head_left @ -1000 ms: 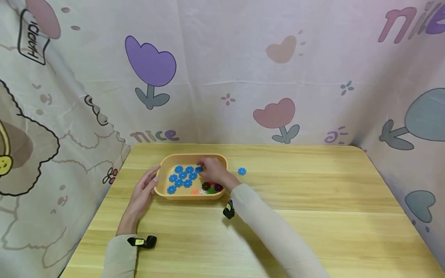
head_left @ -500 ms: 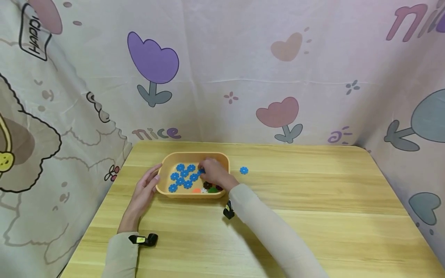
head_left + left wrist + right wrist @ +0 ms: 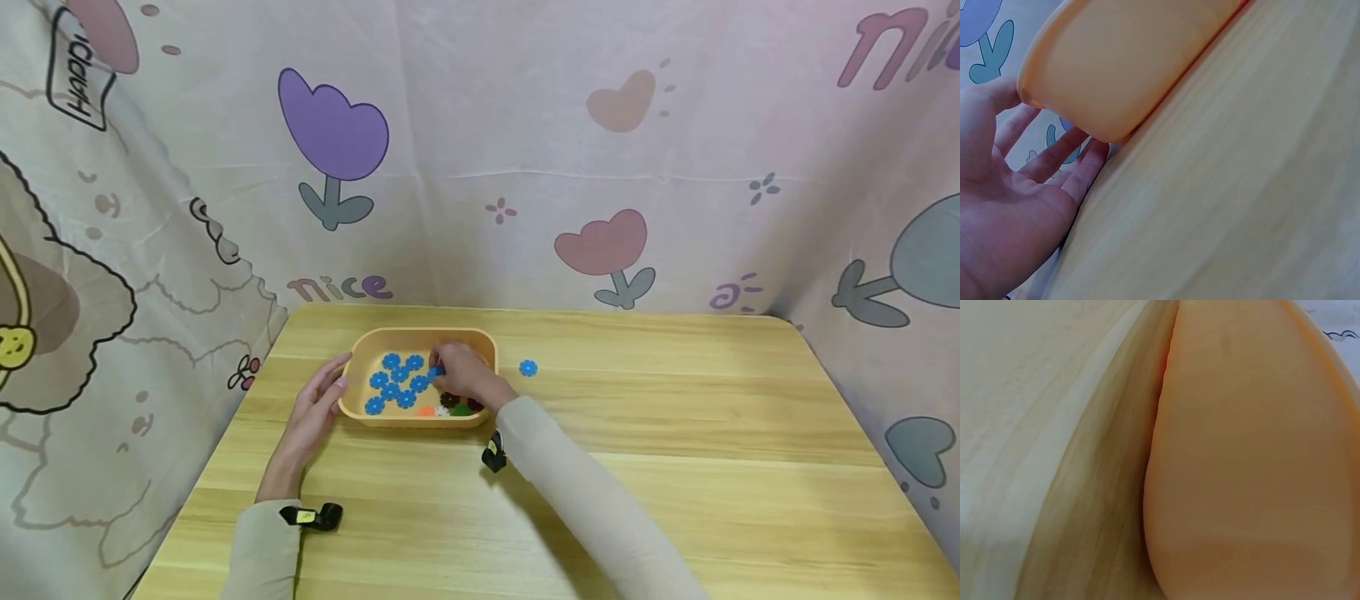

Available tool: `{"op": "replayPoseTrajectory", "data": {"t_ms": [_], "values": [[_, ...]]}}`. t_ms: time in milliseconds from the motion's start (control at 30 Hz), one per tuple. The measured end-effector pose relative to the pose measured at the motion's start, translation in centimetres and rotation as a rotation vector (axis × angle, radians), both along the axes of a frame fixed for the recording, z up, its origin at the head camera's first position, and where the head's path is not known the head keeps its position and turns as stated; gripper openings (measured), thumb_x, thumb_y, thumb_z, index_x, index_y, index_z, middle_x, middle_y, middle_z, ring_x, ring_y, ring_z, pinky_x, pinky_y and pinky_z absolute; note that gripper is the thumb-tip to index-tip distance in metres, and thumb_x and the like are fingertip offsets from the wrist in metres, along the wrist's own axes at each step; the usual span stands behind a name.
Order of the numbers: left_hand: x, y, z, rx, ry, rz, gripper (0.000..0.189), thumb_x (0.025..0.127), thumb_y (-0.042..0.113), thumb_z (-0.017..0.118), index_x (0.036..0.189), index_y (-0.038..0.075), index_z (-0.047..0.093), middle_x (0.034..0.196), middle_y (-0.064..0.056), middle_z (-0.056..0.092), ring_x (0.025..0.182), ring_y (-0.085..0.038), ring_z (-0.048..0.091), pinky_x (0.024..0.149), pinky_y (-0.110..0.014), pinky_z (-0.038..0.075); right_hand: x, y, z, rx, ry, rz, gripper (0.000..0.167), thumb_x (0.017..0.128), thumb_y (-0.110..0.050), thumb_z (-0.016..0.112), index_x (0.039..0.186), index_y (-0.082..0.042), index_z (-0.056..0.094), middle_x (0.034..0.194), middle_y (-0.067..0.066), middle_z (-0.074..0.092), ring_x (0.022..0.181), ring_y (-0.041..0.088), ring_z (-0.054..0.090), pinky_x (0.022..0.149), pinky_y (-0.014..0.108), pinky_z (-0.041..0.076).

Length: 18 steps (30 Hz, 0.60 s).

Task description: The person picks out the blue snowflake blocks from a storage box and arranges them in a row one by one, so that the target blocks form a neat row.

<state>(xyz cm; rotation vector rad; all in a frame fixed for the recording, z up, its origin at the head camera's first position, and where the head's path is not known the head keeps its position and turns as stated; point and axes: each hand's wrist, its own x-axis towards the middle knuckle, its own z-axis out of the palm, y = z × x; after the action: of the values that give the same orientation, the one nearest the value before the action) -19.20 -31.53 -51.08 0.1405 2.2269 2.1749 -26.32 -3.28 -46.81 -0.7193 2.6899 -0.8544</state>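
Observation:
A shallow orange-yellow tray [image 3: 420,422] stands on the table with several blue notched plastic snowflake discs [image 3: 391,389] spread over its left and middle part. My left hand [image 3: 309,410] rests against the tray's left end, its fingers fairly straight; the left wrist view shows the fingertips touching the tray wall [image 3: 1116,62]. Inside the tray, my right hand [image 3: 465,372] reaches over the right rim and pinches a blue snowflake disc [image 3: 435,372], partly covered by the fingers. Only the tray's outer side [image 3: 1247,456] shows in the right wrist view; the right hand is out of that frame.
One blue disc [image 3: 528,367] lies on the wooden table [image 3: 660,408] right of the tray. Orange [image 3: 426,411], white [image 3: 442,412], green [image 3: 461,410] and dark brown [image 3: 449,400] discs lie near the tray's front right. A printed curtain [image 3: 465,100] hangs behind the table.
The right hand's fingertips and the blue disc at them have shifted slightly toward the near side of the tray. The left hand stays against the tray; the head view has shifted a little.

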Motion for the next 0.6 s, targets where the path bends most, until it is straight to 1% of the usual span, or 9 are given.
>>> {"op": "replayPoseTrajectory", "data": {"t_ms": [100, 233, 400, 600], "values": [[0.1, 0.0, 0.1, 0.005, -0.001, 0.002, 0.054, 0.11, 0.029, 0.049, 0.16, 0.012, 0.036, 0.163, -0.025, 0.027, 0.133, -0.015, 0.048, 0.099, -0.022, 0.051, 0.1, 0.0, 0.0, -0.054, -0.026, 0.0, 0.021, 0.095, -0.011, 0.075, 0.113, -0.01, 0.063, 0.102, 0.003, 0.064, 0.085, 0.017, 0.059, 0.074, 0.025, 0.055], [0.1, 0.1, 0.1, 0.002, 0.0, -0.001, 0.054, 0.111, 0.028, 0.049, 0.16, 0.011, 0.035, 0.163, -0.026, 0.026, 0.134, -0.015, 0.046, 0.099, -0.021, 0.05, 0.0, 0.2, 0.0, -0.113, -0.053, 0.007, 0.016, 0.098, -0.007, 0.071, 0.112, -0.009, 0.063, 0.101, 0.003, 0.067, 0.082, 0.017, 0.062, 0.075, 0.025, 0.056], [0.1, 0.0, 0.0, 0.002, 0.003, -0.003, 0.055, 0.111, 0.029, 0.049, 0.16, 0.011, 0.034, 0.164, -0.025, 0.026, 0.138, -0.019, 0.044, 0.1, -0.02, 0.05, -0.2, 0.3, 0.5, -0.19, -0.101, 0.01, 0.014, 0.1, -0.007, 0.067, 0.114, -0.008, 0.066, 0.102, 0.003, 0.067, 0.088, 0.018, 0.063, 0.082, 0.027, 0.057], [0.1, 0.0, 0.1, 0.005, 0.011, -0.003, 0.055, 0.111, 0.029, 0.049, 0.16, 0.01, 0.034, 0.164, -0.024, 0.026, 0.142, -0.024, 0.04, 0.101, -0.02, 0.049, -0.1, 0.6, 1.5, -0.268, -0.1, 0.017, 0.018, 0.1, -0.005, 0.066, 0.118, -0.005, 0.068, 0.106, 0.004, 0.068, 0.095, 0.016, 0.063, 0.084, 0.026, 0.057]]}}
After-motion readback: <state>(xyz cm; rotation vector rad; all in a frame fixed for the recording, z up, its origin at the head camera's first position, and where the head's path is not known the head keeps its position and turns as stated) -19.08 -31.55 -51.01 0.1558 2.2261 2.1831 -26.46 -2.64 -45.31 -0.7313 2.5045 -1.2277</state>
